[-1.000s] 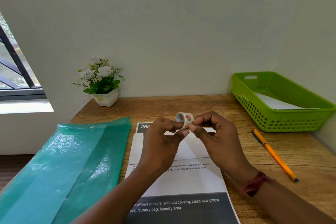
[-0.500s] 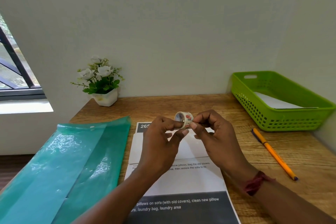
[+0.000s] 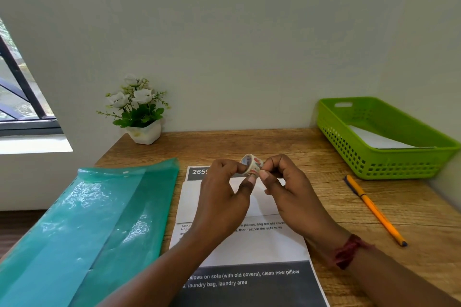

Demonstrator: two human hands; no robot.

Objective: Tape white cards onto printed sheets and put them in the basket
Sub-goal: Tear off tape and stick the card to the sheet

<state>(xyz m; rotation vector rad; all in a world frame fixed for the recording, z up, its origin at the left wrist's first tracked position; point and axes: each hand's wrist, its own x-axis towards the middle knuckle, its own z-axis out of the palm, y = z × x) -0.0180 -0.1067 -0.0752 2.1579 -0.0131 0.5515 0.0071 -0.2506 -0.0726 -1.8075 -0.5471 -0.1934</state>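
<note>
Patterned in cream and red, a small roll of tape (image 3: pixel 252 166) is hanging in the air between both hands, just above the far end of the white printed sheet with dark grey bands (image 3: pixel 252 247) that is lying on the wooden desk (image 3: pixel 249 143). The left hand (image 3: pixel 224 197) is pinching the roll's near side, thumb tip underneath and curled fingers on top, while the right hand (image 3: pixel 291 194) is closing its curled forefinger and thumb on the roll's right edge. Whether a loose end of tape is being lifted there is too small to make out. A plain white card (image 3: pixel 193 203) is resting on the upper part of the sheet, with both hands covering its middle and most of the sheet's text. The sheet's heading is showing only "265" and part of another digit before the left hand hides it. Off to the right, a lime-green plastic basket (image 3: pixel 374 168) is sitting against the wall, holding white paper (image 3: pixel 374 139) whose printed side I cannot see. An orange pen (image 3: pixel 374 209) is lying between the basket and the sheet. A translucent teal plastic folder (image 3: pixel 87 222) is lying left of the sheet, its near end cut off by the frame.
</note>
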